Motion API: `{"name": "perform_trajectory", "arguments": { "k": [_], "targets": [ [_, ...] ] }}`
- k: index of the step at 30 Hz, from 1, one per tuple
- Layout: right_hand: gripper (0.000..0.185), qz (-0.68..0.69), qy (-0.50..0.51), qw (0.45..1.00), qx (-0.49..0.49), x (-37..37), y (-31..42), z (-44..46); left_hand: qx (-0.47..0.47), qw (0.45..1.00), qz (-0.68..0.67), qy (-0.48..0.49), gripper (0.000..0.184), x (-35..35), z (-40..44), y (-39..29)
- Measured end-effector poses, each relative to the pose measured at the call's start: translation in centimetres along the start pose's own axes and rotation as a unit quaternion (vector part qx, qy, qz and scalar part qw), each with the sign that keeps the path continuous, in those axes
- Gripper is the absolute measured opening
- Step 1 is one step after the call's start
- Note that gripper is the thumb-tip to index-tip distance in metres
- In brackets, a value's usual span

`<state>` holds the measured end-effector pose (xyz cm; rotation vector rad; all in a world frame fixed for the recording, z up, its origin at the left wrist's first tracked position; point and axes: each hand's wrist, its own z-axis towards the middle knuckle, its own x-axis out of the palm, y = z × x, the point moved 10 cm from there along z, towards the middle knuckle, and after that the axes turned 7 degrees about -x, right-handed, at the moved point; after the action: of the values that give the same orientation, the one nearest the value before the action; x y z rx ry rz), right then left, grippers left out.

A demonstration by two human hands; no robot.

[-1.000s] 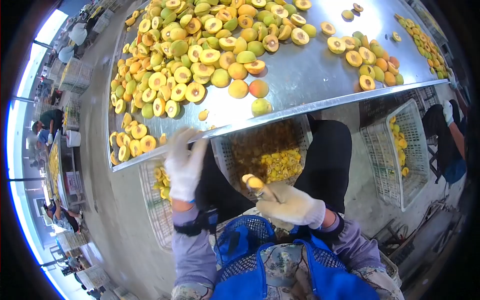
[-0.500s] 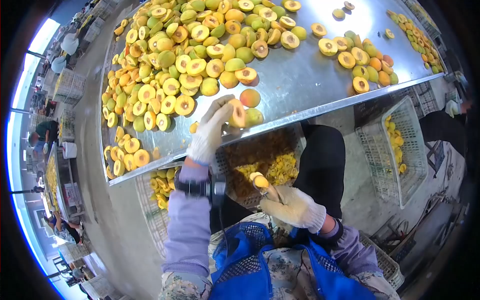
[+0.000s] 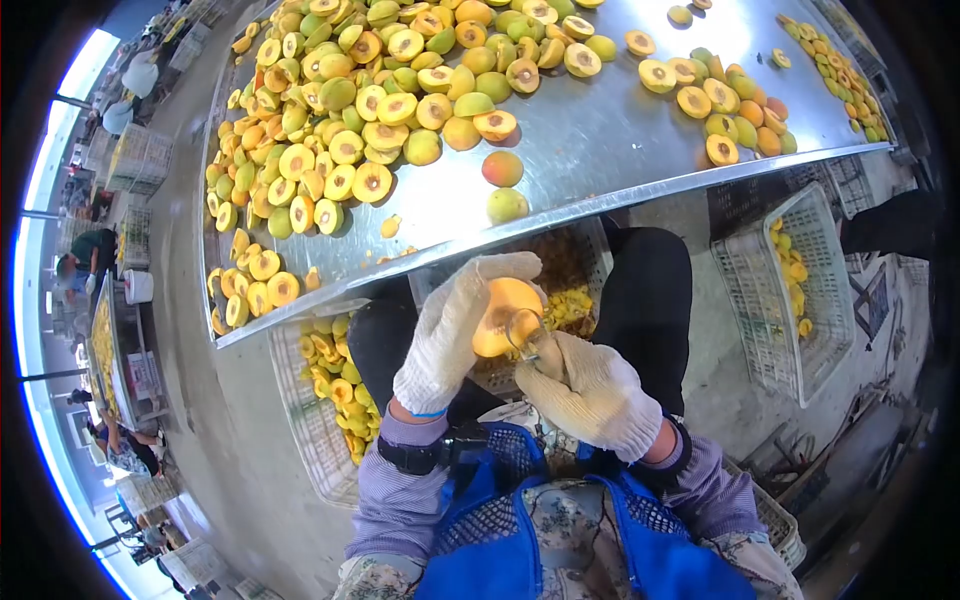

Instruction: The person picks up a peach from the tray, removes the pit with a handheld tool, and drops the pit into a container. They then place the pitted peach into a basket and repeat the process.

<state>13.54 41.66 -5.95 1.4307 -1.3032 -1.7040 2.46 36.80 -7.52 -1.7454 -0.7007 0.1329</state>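
My left hand (image 3: 446, 338), in a whitish knit glove, holds a halved peach (image 3: 494, 326) over my lap, its orange cut side showing. My right hand (image 3: 600, 397), gloved too, is closed around a small pitting tool (image 3: 545, 354). The tool's thin metal loop lies against the peach half; how deep it goes I cannot tell. On the metal table (image 3: 590, 190) above my hands, two peaches rest close to the front edge, a reddish one (image 3: 502, 169) and a green-yellow one (image 3: 507, 205). A large heap of halved peaches (image 3: 345, 110) covers the table's left part.
Below my hands a crate (image 3: 598, 262) with yellow scraps stands between my knees, partly hidden. A white crate of peach pieces (image 3: 312, 455) is at left, another crate (image 3: 760, 330) at right. A smaller peach group (image 3: 722, 100) lies right on the table. Other people work far left.
My left hand has come back from the table edge to my lap with the peach half. The tool in my right hand now meets it; the yellow piece on its tip is gone from view.
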Motion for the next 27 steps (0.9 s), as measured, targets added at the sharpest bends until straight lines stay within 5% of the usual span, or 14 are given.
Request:
{"name": "perform_trajectory", "arguments": {
  "k": [4, 6, 12, 13, 15, 17, 20, 21, 22, 24, 26, 27],
  "targets": [
    [0.025, -0.040, 0.024, 0.999, 0.022, 0.3, 0.3, -0.4, 0.008, 1.000, -0.005, -0.003, 0.065, 0.8, -1.1, -0.1],
    [0.027, 0.013, 0.067, 0.990, 0.121, 0.6, -0.2, -0.7, 0.012, 1.000, -0.023, 0.002, 0.064, 1.1, -1.6, 0.0],
    [0.024, 0.056, 0.055, 0.996, 0.043, 0.8, 1.0, -1.4, 0.106, 0.991, -0.002, -0.078, 0.070, 2.4, -2.7, -2.7],
    [0.024, 0.054, 0.054, 0.996, 0.043, 0.3, 1.2, -1.3, 0.099, 0.993, 0.022, -0.059, 0.058, 2.6, -2.7, -2.9],
    [0.024, 0.261, 0.162, 0.934, 0.182, 2.5, 0.2, -2.3, 0.091, 0.994, 0.048, -0.034, 0.046, 2.8, -2.4, -4.0],
    [0.025, 0.314, 0.175, 0.914, 0.187, 3.2, -0.1, -2.7, 0.075, 0.969, 0.234, 0.028, 0.029, 4.3, -1.8, -5.0],
    [0.027, 0.384, 0.203, 0.873, 0.222, 4.1, -0.4, -3.3, 0.103, 0.932, 0.335, 0.088, 0.020, 5.1, -1.3, -5.6],
    [0.028, 0.404, 0.217, 0.850, 0.259, 4.4, -0.7, -3.9, 0.198, 0.886, 0.410, 0.086, 0.020, 6.3, -1.9, -7.1],
    [0.029, 0.424, 0.214, 0.847, 0.238, 4.5, -0.4, -3.6, 0.244, 0.885, 0.388, 0.087, 0.020, 6.4, -1.9, -7.4],
    [0.030, 0.394, 0.184, 0.868, 0.242, 3.7, -0.3, -3.1, 0.034, 0.959, 0.269, 0.077, 0.027, 4.7, -0.5, -5.0],
    [0.030, 0.405, 0.194, 0.870, 0.202, 3.7, -0.3, -2.6, -0.027, 0.997, 0.027, 0.061, 0.051, 4.0, -1.1, -4.2],
    [0.032, 0.409, 0.192, 0.874, 0.178, 4.5, -1.4, -2.4, 0.006, 0.997, 0.046, 0.067, 0.072, 3.9, -1.4, -4.4]
  ]
}}
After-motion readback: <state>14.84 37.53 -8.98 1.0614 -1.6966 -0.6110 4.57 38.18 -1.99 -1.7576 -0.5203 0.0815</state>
